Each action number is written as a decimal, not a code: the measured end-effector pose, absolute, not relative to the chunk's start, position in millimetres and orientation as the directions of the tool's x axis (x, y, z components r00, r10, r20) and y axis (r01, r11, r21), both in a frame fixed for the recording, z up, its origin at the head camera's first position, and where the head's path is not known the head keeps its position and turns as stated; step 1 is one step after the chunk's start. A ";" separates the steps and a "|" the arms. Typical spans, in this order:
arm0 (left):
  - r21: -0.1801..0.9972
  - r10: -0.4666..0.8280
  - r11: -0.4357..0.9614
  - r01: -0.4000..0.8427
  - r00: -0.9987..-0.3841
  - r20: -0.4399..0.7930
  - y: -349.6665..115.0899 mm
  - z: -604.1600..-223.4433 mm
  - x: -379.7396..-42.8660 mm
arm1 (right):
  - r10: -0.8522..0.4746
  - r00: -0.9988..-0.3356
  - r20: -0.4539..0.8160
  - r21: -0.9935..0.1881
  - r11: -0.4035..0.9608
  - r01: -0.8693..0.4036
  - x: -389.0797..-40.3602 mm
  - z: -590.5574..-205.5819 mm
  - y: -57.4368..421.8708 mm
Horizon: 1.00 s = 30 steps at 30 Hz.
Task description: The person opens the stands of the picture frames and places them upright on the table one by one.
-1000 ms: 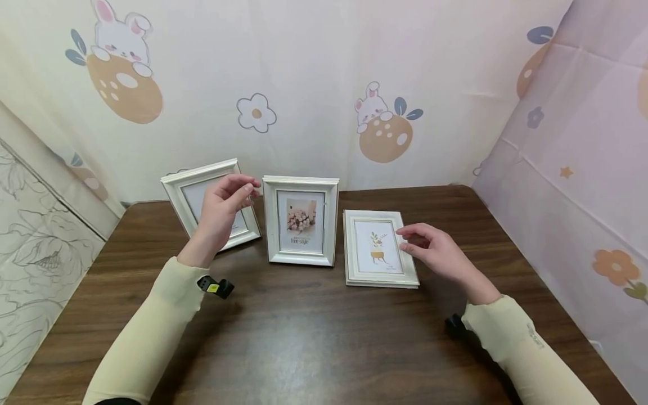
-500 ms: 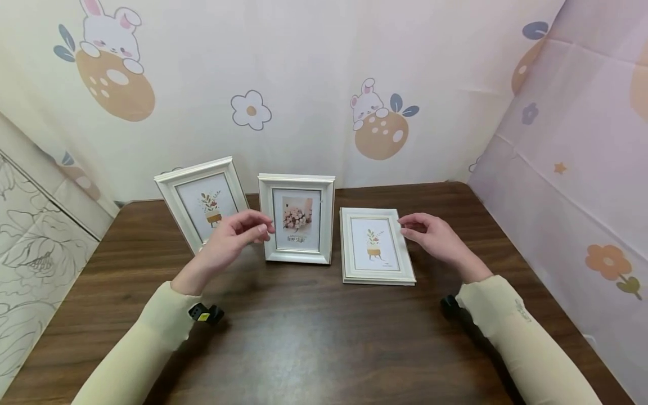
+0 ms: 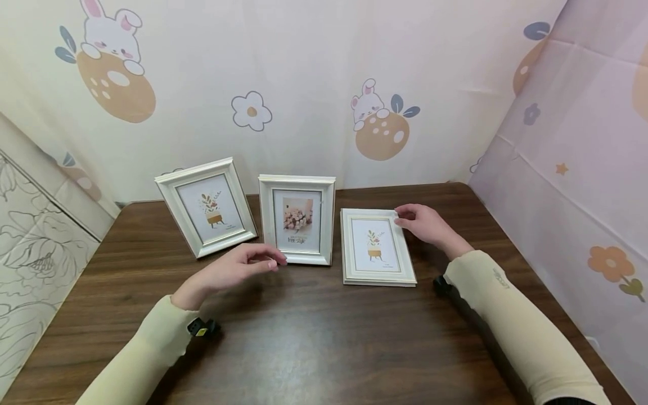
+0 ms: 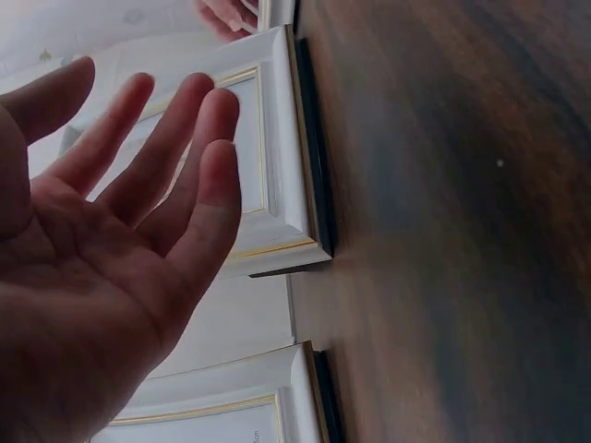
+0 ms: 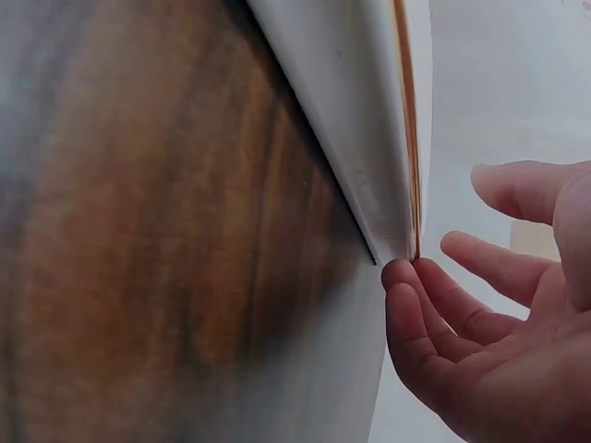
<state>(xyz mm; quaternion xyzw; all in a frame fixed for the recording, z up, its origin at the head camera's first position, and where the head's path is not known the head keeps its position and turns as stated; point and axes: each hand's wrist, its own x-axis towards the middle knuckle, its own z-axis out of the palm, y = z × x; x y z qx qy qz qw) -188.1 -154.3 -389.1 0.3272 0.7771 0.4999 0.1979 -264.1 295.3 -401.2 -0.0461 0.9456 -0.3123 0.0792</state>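
Two white picture frames stand upright: one with a potted-plant print (image 3: 178, 198) tilted at the left, and one with a flower photo (image 3: 296, 260) in the middle. A third white picture frame (image 3: 376, 277), also with a plant print, lies face up to the right. My left hand (image 3: 232, 273) hovers before the lower edge of the middle frame, its fingers loosely extended around nothing; the left wrist view shows its bare palm. At the far right corner of the lying frame is my right hand (image 3: 427, 225). Its fingertips (image 5: 402, 272) touch that corner, while the thumb stays apart.
The frames rest toward the back of a dark wooden table (image 3: 324, 337). Behind it hangs a pale curtain (image 3: 304, 45) printed with rabbits and flowers. Another printed curtain (image 3: 572, 140) borders the right side.
My left hand has come down and toward me from the left frame to the foot of the middle one. The right hand has shifted to the lying frame's far right corner.
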 end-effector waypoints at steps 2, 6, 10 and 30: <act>0.886 0.730 0.313 0.343 -0.684 0.007 -154.8 -390.5 -185.8 | -0.141 -0.980 -0.138 -0.577 0.816 -0.037 -269.5 -400.8 294.4; 0.859 0.750 0.369 0.355 -0.660 -0.049 -156.7 -391.6 -181.5 | -0.167 -0.970 -0.178 -0.523 0.851 -0.051 -279.1 -400.1 291.9; 0.854 0.747 0.399 0.333 -0.659 -0.092 -159.6 -392.2 -178.6 | -0.205 -0.957 -0.207 -0.453 0.887 -0.092 -289.3 -400.4 287.1; 0.858 0.730 0.437 0.269 -0.664 -0.164 -164.5 -391.1 -175.8 | -0.049 -0.986 -0.162 -0.426 0.904 0.025 -304.2 -393.7 284.1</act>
